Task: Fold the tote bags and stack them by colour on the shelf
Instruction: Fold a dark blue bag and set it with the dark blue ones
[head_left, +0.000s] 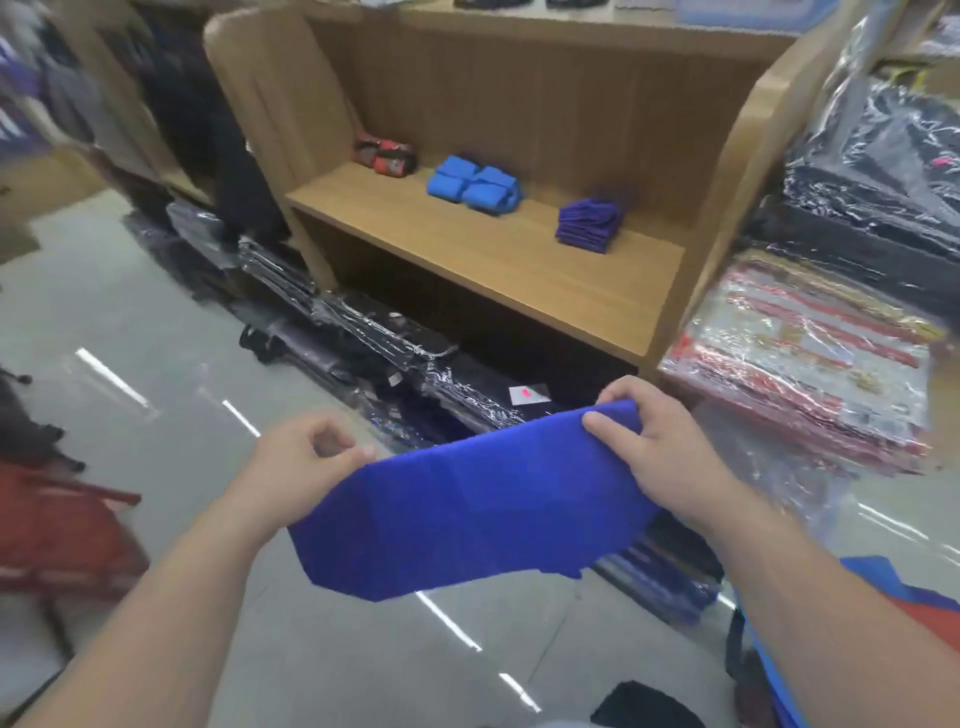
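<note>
1. Two bare forearms come in from the near edge. The left hand (301, 462) and right hand (670, 457) hold a royal-blue tote bag (467, 519) stretched between them in the air.
2. Left hand: thumb and forefinger pinch the bag's top-left edge, other fingers curled in.
3. Right hand: thumb on the near face, fingers curled over the top edge at the right corner.
4. Bag's top edge is taut between the hands. Lower edge hangs free and uneven above the floor (156, 338), near side of the shelf (493, 270).
5. Shelf board, far half, left to right: red-black pile (385, 154), light-blue stack (475, 184), purple stack (587, 226). They sit apart, with bare wood between them. The near half up to the front edge is bare.
6. Below the shelf's front edge, plastic-wrapped dark packs (374, 322) lie in a row on the floor, running left and far.
7. Right of the shelf are wrapped red packs (805, 353), with dark wrapped bundles above them.
8. There is open grey tile left of the bag and under the forearms.
9. Floor edges: red bag (57, 530) at left, black cloth (644, 701) at the near edge, blue-and-red fabric (924, 608) at near right.
</note>
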